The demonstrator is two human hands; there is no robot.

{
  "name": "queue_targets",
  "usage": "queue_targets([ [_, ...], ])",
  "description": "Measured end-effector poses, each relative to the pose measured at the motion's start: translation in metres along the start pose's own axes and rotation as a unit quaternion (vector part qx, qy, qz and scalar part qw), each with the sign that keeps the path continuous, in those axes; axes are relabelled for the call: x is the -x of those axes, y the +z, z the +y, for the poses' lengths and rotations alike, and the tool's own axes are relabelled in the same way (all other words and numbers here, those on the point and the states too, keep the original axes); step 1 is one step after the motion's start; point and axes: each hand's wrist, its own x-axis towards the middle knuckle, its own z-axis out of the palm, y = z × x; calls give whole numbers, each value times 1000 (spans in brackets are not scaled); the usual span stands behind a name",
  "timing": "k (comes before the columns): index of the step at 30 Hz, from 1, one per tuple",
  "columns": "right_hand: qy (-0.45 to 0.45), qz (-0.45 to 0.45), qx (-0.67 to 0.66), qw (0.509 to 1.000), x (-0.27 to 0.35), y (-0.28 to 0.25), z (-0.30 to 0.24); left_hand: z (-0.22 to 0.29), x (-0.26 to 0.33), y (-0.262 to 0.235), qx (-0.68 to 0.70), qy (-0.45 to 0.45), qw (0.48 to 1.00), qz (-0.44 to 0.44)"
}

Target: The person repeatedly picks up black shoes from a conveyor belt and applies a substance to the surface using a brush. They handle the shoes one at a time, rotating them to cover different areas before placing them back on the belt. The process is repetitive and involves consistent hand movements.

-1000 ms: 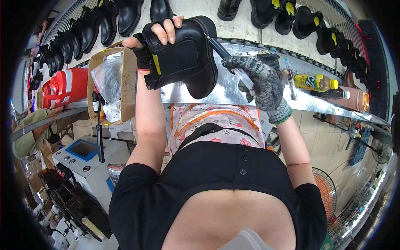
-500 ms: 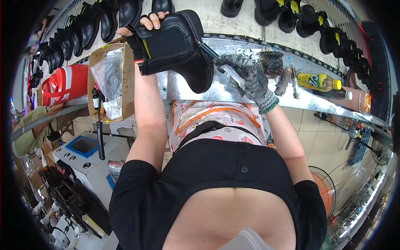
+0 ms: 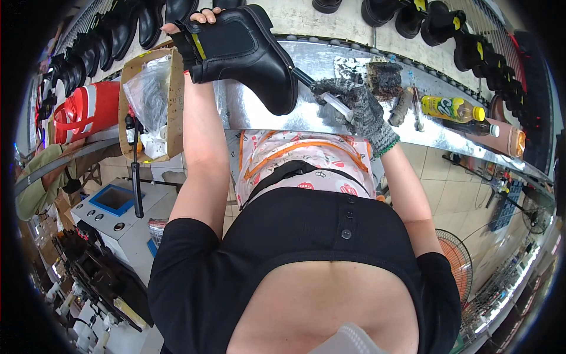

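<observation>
- The left hand [image 3: 187,26] has its grip clenched on the black leather ankle boot with an elastic side panel and a yellow pull tab [image 3: 244,50]: the fingertips show over the top of the shaft, and the rest of the hand is hidden behind the boot.
- The boot is held up above the shiny metal surface [image 3: 306,112], tilted, with its shaft at the upper left and its toe pointing down to the right, clear of the surface.
- The right hand [image 3: 354,106], in a grey speckled knit glove with a green cuff, has its grip closed around a thin tool with a pale handle [image 3: 337,106]; the dark tip of the tool reaches up to the boot's sole near the toe, and I cannot tell if it touches.
- Just beyond the gloved hand, a dark, soiled block [image 3: 386,79] lies on the surface.
- Further right on the surface lies a yellow plastic bottle with a yellow cap [image 3: 451,108], on its side.
- To the left of the raised arm stands an open brown cardboard box lined with a clear plastic bag [image 3: 150,100].
- Left of the box sits a red container with white stripes [image 3: 85,112].
- Rows of black boots [image 3: 466,35] stand on the shelf beyond the surface.
</observation>
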Motion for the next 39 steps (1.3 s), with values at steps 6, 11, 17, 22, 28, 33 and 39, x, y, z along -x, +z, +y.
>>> queue_targets([
  [6, 5, 34, -45, 998, 11, 8, 19, 3, 5, 5, -214, 7, 968, 131],
  [11, 96, 47, -212, 971, 18, 17, 30, 4, 8, 6, -369, -2, 905, 213],
  [17, 186, 67, -459, 866, 29, 25, 44, 1, 10, 5, -468, -14, 843, 265],
  [22, 201, 63, -521, 827, 36, 25, 51, -2, 11, 3, -516, -23, 807, 286],
  [28, 220, 128, -594, 763, 37, 32, 58, -9, 15, 4, -554, -39, 775, 301],
  [33, 272, 179, -626, 709, 35, 29, 51, -7, 23, -1, -576, -64, 760, 294],
  [39, 243, 222, -550, 767, 43, 14, 24, 5, 35, -16, -607, -111, 747, 248],
])
